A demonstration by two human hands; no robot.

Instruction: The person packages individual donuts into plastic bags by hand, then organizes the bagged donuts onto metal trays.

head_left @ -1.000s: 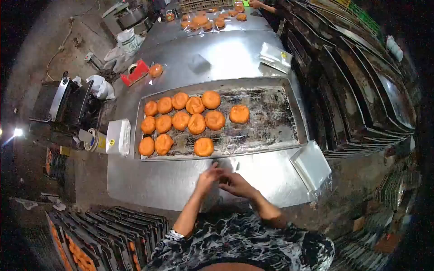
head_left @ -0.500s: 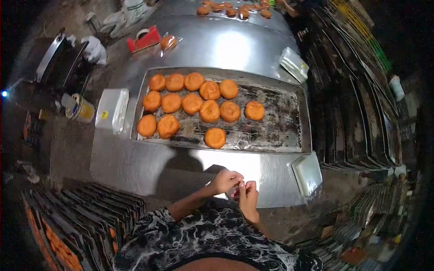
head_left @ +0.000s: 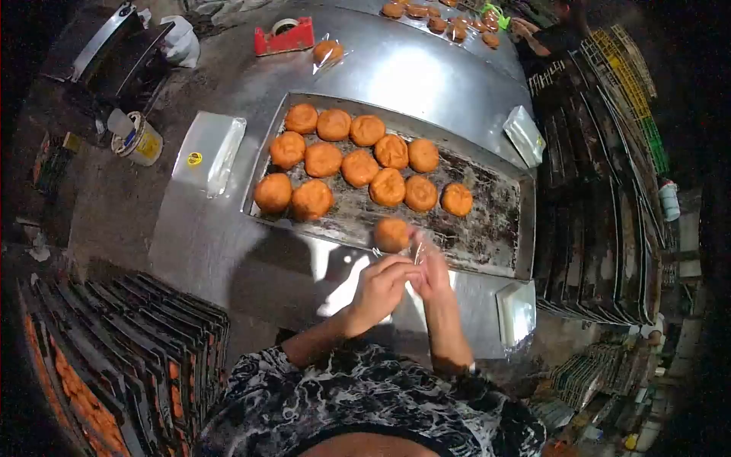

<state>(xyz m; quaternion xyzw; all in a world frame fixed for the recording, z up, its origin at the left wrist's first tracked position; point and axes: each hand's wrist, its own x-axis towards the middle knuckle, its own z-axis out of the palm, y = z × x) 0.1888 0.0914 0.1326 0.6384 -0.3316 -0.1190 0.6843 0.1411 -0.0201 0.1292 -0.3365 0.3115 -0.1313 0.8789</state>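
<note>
Left hand (head_left: 383, 289) and right hand (head_left: 433, 268) pinched clear film (head_left: 418, 253) beside a bun (head_left: 391, 234)
Uneven tugging could have torn the thin film.

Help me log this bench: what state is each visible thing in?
Tray: partly filled.
Tray buns: unwrapped.
Bun beyond tray: wrapped.
Tape dispenser: loaded.
Leftmost plastic stack: flat.
Bucket: uncovered.
Left hand: fingers bent, pinching clear plastic.
Right hand: fingers at that plastic; grip unclear.
</note>
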